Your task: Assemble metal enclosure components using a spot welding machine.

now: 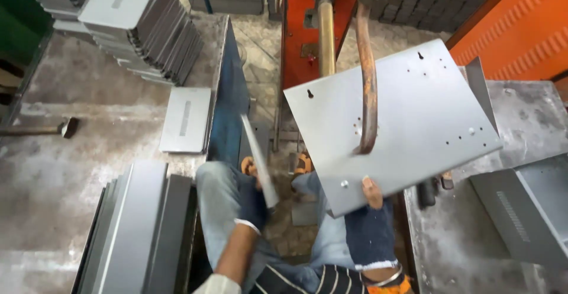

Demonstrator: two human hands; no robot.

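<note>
My right hand (pixel 371 220), in a dark fingerless glove, grips the near edge of a large grey sheet-metal panel (pixel 414 110) with small holes. The panel is tilted under a curved copper welding arm (pixel 367 75) whose tip rests on it. My left hand (pixel 251 202), also gloved, holds a narrow grey metal strip (pixel 257 152) that slants up and to the left, apart from the panel. My knees in jeans show below both hands.
Stacks of grey panels lie at the top left (pixel 136 21) and lower left (pixel 136 229). One flat piece (pixel 185 119) and a hammer (pixel 41 129) lie on the left bench. An orange machine column (pixel 296 27) stands ahead. A grey housing (pixel 526 211) sits on the right bench.
</note>
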